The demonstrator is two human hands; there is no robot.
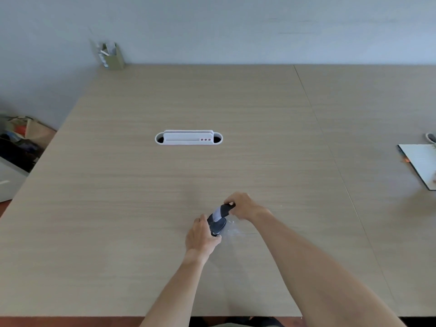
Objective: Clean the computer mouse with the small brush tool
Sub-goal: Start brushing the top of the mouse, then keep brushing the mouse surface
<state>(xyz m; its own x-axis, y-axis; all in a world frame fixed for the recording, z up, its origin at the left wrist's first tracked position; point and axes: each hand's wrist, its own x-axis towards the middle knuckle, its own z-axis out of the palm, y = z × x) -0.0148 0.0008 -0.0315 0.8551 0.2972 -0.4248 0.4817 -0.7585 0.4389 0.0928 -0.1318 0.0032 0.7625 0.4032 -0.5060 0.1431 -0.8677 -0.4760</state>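
Observation:
A dark computer mouse (218, 226) lies on the wooden table (141, 208), a little right of its middle and near the front. My left hand (201, 234) grips the mouse from its left side. In my right hand (243, 205) is a small brush (221, 212) with a dark handle and pale bristles, held by the handle. Its bristles touch the far end of the mouse. White dust (232, 230) speckles the mouse and the table just to its right.
A white cable-port cover (188, 138) sits in the table's middle. At the back left corner stands a tan pen holder (113, 56). A notebook (422, 164) lies at the right edge. Bags (18, 142) are on the floor to the left.

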